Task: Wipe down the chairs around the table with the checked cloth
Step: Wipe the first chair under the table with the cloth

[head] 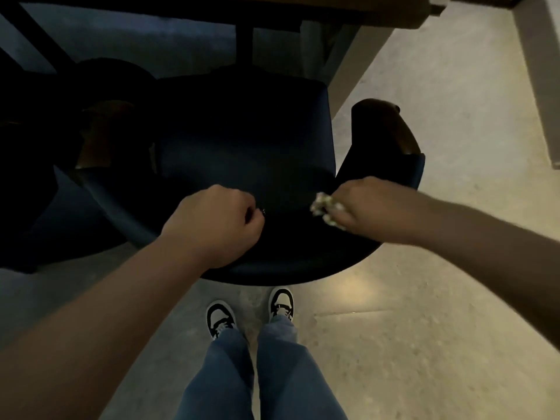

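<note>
while the dark blue chair (pixel 242 140) is stood over from behind, its curved backrest is being worked on. the checked cloth (pixel 325 209) is bunched in the right hand (pixel 366 207), whose fingers are curled round it and pressed to the top edge of the backrest on its right side. the left hand (pixel 218 225) is set on the same edge further left, fingers curled in a fist; whether the rim is gripped or merely leaned on cannot be told, and a small dark thing at the knuckles is too dim to name.

the step in hand is judged to be the wiping of this chair's back, with the seat and the arms not yet reached. for the next move, the cloth would need to be drawn along the rim toward the left hand, which would have to be shifted clear, and then carried down to the seat.

the table (pixel 378 10) is close over the front of the seat, so little room is left there. open floor (pixel 439 298) is offered on the right, beside the wooden-tipped armrest (pixel 385 128). another dark chair (pixel 45 147) stands just beside on the left, where movement is cramped.
</note>
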### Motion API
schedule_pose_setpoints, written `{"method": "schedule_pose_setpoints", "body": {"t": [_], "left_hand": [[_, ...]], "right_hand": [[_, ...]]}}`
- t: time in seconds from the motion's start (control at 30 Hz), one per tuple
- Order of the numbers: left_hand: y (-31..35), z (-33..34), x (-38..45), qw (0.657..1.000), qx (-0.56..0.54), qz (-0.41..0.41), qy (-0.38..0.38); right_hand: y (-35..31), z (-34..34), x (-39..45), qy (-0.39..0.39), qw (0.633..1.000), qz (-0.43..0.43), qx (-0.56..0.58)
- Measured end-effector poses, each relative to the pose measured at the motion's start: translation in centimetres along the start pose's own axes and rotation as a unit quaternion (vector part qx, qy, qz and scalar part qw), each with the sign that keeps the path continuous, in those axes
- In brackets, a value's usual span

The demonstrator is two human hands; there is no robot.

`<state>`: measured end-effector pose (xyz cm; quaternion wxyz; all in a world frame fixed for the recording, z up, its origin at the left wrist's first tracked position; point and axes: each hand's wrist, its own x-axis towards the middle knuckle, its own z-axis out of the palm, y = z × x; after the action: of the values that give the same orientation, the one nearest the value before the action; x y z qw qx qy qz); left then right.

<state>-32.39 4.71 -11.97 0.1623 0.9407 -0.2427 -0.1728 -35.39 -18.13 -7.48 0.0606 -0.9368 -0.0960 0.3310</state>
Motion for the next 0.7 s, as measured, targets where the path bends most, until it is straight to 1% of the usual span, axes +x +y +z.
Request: {"method": "schedule_pose_setpoints", "body": {"t": [0.13,0.2,0.3,0.43,0.63,0.7], "left_hand": [[0.1,0.0,0.1,1.0,-0.009,-0.002,0.005],[0.1,-0.1,0.1,1.0,-0.011,-0.005,0.003],[0.3,-0.3,-0.3,1.0,-0.016,0.011,0.016],[0.8,-0.8,-0.7,0.997,-0.026,0.033,0.059],[0.9,-1.0,-0.8,0.994,-0.037,0.06,0.081],[0.7,-0.9,-0.8,0.993,-0.04,0.062,0.089]], "right_hand": [[4.6,-1.6,2.9,-0.048,0.991,0.033,-0.121],[5.7,-1.7,4.5,-0.066,0.986,0.045,-0.148],[6.3,-1.4,7.4,-0.13,0.973,0.041,-0.188],[6.8,-0.4,10.9,-0.186,0.96,0.066,-0.199],[6.5,1.2,14.7,-0.255,0.943,0.119,-0.176],[6.1,1.6,15.1,-0.259,0.942,0.124,-0.174]]}}
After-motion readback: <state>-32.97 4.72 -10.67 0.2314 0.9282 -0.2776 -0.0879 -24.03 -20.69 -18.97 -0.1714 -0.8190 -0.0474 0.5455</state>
